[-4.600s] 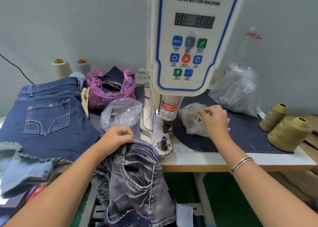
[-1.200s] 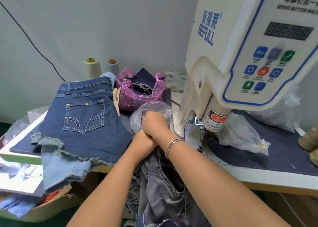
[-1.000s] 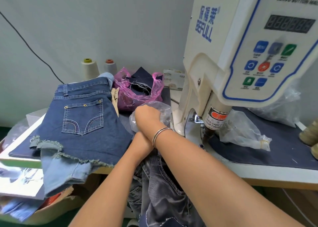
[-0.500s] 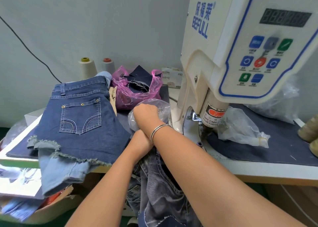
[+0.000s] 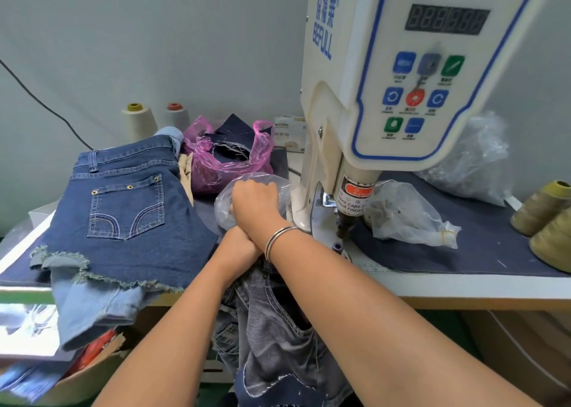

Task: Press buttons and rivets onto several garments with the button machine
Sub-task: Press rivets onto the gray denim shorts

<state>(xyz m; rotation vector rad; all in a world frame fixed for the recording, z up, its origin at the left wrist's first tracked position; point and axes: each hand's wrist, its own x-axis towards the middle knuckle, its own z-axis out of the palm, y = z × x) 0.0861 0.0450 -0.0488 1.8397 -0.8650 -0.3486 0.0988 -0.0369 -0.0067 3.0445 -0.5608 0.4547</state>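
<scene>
1. Against the frame from 4.6 s back, the right hand (image 5: 255, 201) has left the clear bag to the right of the button machine (image 5: 364, 104) and crossed over the left wrist; it now sits in the mouth of another clear plastic bag (image 5: 224, 209) at frame centre, left of the machine.
2. Since half a second ago the hands have barely shifted; the view has tilted so the machine's panel fills more of the upper right.
3. The right hand's fingers curl down into that bag. Whether they pinch anything inside cannot be told.
4. The left hand (image 5: 239, 247) lies under the right wrist, mostly hidden, at the top edge of the grey denim garment (image 5: 272, 329) that hangs off the table's front edge, lower centre. Its grip cannot be made out.
5. The bag's contents are too blurred to name.
6. A pink plastic bag (image 5: 216, 172) behind it, centre, holds dark navy fabric pieces.
7. The clear bag (image 5: 408, 215) right of the machine's press head lies knotted on the dark cloth; small dark bits show inside.
8. Blue denim shorts (image 5: 123, 209) lie flat at centre left, pocket rivets showing.
</scene>
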